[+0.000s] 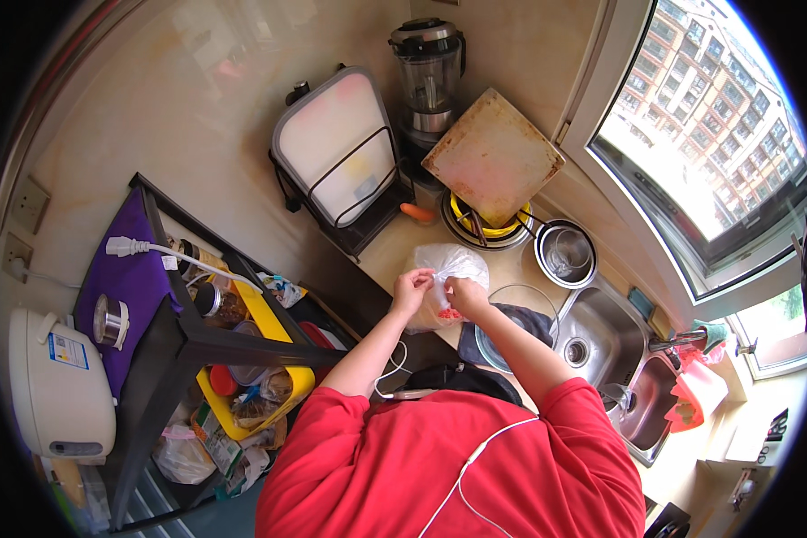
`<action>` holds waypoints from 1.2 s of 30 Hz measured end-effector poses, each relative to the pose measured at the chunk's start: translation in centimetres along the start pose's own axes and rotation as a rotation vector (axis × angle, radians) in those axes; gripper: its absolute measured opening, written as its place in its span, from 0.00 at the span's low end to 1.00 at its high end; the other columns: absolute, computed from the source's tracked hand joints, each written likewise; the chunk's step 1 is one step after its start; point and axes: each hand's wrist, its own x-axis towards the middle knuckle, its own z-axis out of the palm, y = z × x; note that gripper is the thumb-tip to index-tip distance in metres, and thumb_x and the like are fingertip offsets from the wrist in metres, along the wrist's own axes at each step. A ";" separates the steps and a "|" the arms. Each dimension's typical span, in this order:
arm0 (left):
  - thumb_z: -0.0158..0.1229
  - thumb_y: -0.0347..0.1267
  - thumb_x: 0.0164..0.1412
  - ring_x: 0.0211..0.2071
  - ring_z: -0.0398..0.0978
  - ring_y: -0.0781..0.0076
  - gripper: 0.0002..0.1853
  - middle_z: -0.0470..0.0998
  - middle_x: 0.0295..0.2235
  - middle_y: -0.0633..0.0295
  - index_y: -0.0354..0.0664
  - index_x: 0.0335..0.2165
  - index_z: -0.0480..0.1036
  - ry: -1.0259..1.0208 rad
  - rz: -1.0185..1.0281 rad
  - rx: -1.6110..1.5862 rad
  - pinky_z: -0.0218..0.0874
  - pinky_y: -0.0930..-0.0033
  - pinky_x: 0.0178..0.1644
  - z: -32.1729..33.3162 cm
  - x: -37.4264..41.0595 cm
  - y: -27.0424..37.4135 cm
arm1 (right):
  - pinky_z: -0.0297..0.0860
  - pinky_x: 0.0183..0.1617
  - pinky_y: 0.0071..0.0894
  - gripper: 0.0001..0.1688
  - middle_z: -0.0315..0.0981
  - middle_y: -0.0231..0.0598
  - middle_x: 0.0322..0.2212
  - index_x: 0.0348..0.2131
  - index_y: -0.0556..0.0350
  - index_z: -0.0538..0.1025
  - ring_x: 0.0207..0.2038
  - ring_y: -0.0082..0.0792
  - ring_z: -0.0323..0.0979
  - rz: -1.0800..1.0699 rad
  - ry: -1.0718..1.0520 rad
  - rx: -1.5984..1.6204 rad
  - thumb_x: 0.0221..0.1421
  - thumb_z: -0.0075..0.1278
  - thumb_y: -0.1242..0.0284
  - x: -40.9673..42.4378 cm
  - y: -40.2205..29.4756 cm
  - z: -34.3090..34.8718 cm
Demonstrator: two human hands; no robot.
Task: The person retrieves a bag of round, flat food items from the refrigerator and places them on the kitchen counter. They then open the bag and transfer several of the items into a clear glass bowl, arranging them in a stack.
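Note:
A translucent plastic bag with red print rests on the countertop in front of me, its top gathered and twisted. My left hand pinches the gathered neck from the left. From the right, my right hand grips the same neck, fingers curled close to the left fingertips. What the bag holds cannot be made out. Just right of the bag, under my right forearm, lie a dark cloth and part of a round clear rim.
A double steel sink lies to the right, below an open window. Behind the bag stand a strainer pot, a yellow basket under a stained square board, a blender and a cutting-board rack. A black shelf stands left.

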 end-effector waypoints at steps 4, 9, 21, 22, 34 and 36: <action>0.58 0.19 0.51 0.28 0.75 0.77 0.13 0.79 0.27 0.60 0.36 0.38 0.70 0.033 0.021 -0.005 0.66 0.77 0.35 0.1 -0.8 1.0 | 0.69 0.34 0.43 0.09 0.76 0.45 0.26 0.32 0.48 0.77 0.30 0.46 0.75 -0.014 0.135 -0.008 0.47 0.52 0.69 -0.1 -0.7 0.0; 0.60 0.20 0.50 0.26 0.75 0.77 0.14 0.79 0.25 0.60 0.38 0.34 0.66 0.050 0.058 0.136 0.65 0.76 0.33 0.0 -0.7 1.2 | 0.69 0.34 0.44 0.10 0.76 0.45 0.26 0.28 0.50 0.78 0.29 0.47 0.74 0.010 0.141 0.005 0.49 0.50 0.65 0.8 -0.9 0.1; 0.62 0.20 0.47 0.25 0.73 0.82 0.12 0.77 0.22 0.64 0.38 0.30 0.67 0.006 0.094 0.106 0.64 0.79 0.32 0.3 -0.8 2.2 | 0.67 0.26 0.38 0.13 0.69 0.48 0.14 0.20 0.60 0.76 0.19 0.42 0.71 -0.060 0.050 0.292 0.42 0.53 0.66 -1.5 -4.2 -12.2; 0.62 0.20 0.47 0.26 0.73 0.82 0.12 0.77 0.23 0.63 0.38 0.30 0.67 -0.003 0.123 0.142 0.64 0.79 0.32 0.4 -0.8 2.4 | 0.67 0.26 0.37 0.14 0.69 0.48 0.14 0.20 0.61 0.76 0.19 0.40 0.71 -0.059 0.033 0.321 0.43 0.53 0.66 -1.5 -4.2 -12.2; 0.63 0.24 0.46 0.26 0.77 0.73 0.10 0.77 0.22 0.60 0.37 0.28 0.69 0.115 0.202 0.351 0.64 0.75 0.31 -0.8 -3.8 4.6 | 0.68 0.38 0.49 0.11 0.75 0.49 0.27 0.33 0.53 0.74 0.33 0.53 0.73 0.026 0.004 0.012 0.52 0.50 0.66 2.1 -1.5 -7.5; 0.64 0.23 0.46 0.26 0.77 0.74 0.10 0.77 0.22 0.60 0.37 0.27 0.69 0.134 0.194 0.346 0.64 0.75 0.31 -1.1 -4.3 5.0 | 0.68 0.41 0.46 0.12 0.74 0.47 0.32 0.35 0.52 0.74 0.37 0.50 0.72 -0.066 0.042 0.057 0.49 0.53 0.68 2.7 -0.1 -4.9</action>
